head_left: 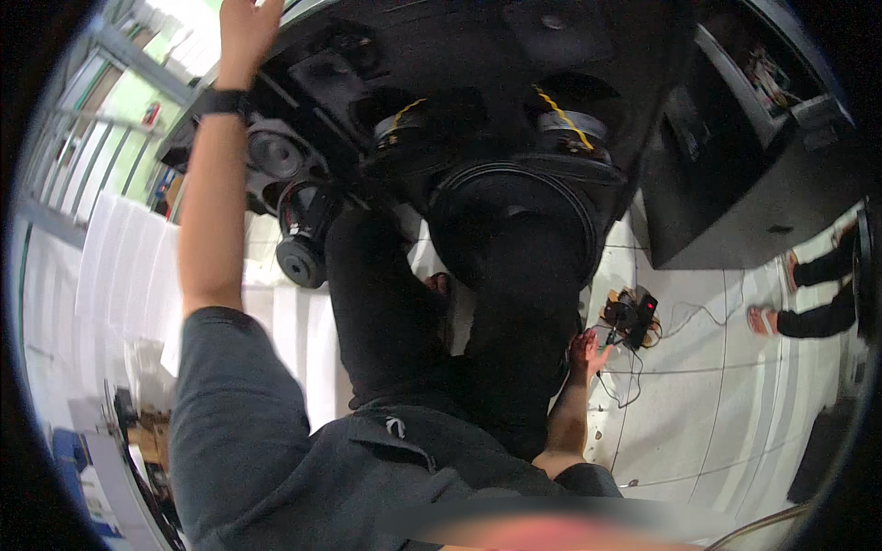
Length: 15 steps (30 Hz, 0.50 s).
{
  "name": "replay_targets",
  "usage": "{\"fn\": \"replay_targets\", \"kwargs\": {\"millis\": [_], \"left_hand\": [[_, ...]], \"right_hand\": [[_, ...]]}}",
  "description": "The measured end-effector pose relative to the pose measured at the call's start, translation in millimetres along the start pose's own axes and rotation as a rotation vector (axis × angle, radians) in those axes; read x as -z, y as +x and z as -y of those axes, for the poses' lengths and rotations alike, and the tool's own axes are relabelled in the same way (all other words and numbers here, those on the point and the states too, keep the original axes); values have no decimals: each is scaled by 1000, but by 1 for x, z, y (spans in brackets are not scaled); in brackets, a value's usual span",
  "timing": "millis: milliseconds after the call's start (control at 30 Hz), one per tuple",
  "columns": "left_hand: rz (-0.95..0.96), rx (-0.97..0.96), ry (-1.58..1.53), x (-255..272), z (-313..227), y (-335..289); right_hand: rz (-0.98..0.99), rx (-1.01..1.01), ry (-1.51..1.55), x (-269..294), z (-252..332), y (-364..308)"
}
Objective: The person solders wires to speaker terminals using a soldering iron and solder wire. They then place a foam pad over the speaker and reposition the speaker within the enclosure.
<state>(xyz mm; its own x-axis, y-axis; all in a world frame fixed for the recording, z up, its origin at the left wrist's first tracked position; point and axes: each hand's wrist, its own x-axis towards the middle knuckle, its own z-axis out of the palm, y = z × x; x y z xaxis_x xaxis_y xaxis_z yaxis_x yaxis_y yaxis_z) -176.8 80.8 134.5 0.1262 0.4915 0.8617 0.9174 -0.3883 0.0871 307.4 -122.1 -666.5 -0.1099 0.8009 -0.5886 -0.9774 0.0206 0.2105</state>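
My left arm, with a dark wristband, stretches up to the far left. Its hand is at the upper rim beside a big black speaker cabinet, and its fingertips are cut off. Low on my right, my right hand is by the floor, fingers apart, close to thin black cables. Just beyond it lies a small black device with a red light, next to a dark round part. Two speaker drivers with yellow wires sit in the cabinet. A large round speaker cone is by my legs.
A loose speaker driver lies by my left leg. Another black cabinet stands at right. White foam sheets are at left. Another person's legs are at far right on the tiled floor.
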Motion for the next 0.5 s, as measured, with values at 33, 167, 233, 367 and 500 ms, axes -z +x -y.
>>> {"fn": "replay_targets", "kwargs": {"millis": [33,167,233,367,500], "left_hand": [[-123,-12,-43,7,-10,-25],[-310,15,-78,1,-23,-118],[-220,120,4,-11,-15,-148],[-131,470,-277,-35,7,-176],[-141,519,-435,-43,21,-179]], "right_hand": [[17,-135,-95,-10,-2,-10],[-330,142,-612,-90,-46,-88],[-208,560,-1020,-154,-76,-153],[497,824,-1248,-317,-174,-242],[1201,839,-1595,-453,-310,-251]]}}
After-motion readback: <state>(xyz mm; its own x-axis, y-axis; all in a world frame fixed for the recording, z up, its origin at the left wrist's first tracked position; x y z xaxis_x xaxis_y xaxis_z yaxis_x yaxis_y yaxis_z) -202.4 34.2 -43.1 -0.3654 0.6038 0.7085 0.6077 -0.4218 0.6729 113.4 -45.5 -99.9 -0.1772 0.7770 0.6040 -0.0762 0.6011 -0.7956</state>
